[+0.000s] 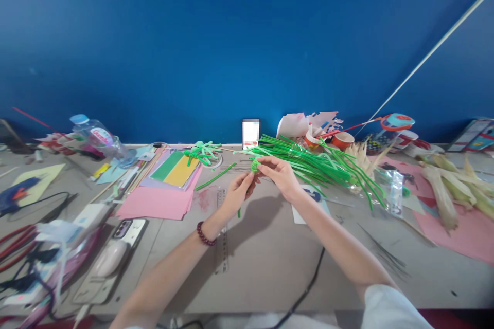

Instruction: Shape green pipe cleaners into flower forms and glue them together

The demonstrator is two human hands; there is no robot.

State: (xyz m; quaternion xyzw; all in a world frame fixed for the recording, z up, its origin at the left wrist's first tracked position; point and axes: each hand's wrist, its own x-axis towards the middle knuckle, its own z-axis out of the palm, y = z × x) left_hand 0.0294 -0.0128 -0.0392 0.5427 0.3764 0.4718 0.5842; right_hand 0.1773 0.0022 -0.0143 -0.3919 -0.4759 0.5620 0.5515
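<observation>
Both hands meet above the middle of the table around a small coiled green pipe cleaner [254, 165]. My left hand [242, 190] pinches it from below, fingers closed, and a short green end hangs under that hand. From the right, the fingertips of my right hand [281, 174] press on the coil. Just behind and to the right lies a big bundle of green pipe cleaners [309, 162]. A single green pipe cleaner [215, 177] rests to the left of my hands. Farther left sits a tangle of bent green pipe cleaners [205, 153].
A phone with a lit screen [250, 133] leans on the blue wall. Coloured paper [156, 202], a clear ruler [222, 247], a phone with a white mouse on it [111, 259] and a bottle [96, 133] lie left. Corn husks [443, 190] and red cups [342, 140] are right.
</observation>
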